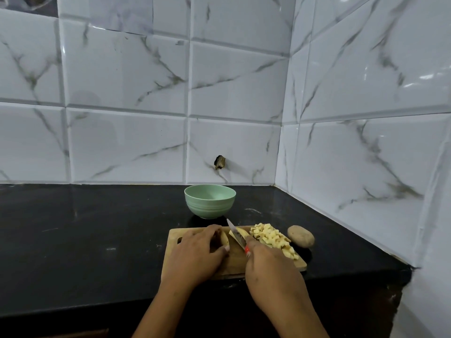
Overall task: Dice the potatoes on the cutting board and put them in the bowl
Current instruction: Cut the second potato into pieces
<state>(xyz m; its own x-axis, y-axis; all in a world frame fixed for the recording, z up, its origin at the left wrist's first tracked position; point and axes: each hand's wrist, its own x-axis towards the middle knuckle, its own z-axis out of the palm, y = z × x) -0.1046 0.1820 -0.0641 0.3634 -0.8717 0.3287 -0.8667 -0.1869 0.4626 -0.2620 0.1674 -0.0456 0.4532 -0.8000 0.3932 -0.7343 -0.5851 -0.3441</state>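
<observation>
Your left hand (195, 254) curls over a potato half (224, 240) on the wooden cutting board (174, 236). Your right hand (268, 262) grips the knife (234, 231), its blade just beside that half. Diced potato (271, 236) is heaped on the board's right, with a whole potato (300, 236) on the counter beside it and the green bowl (210, 201) behind.

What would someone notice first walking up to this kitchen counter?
Probably the cutting board on the black counter, where the right hand holds a knife beside a potato piece gripped by the left hand. Diced potato is piled on the board's right side, a whole potato lies just past it, and a green bowl stands behind.
</observation>
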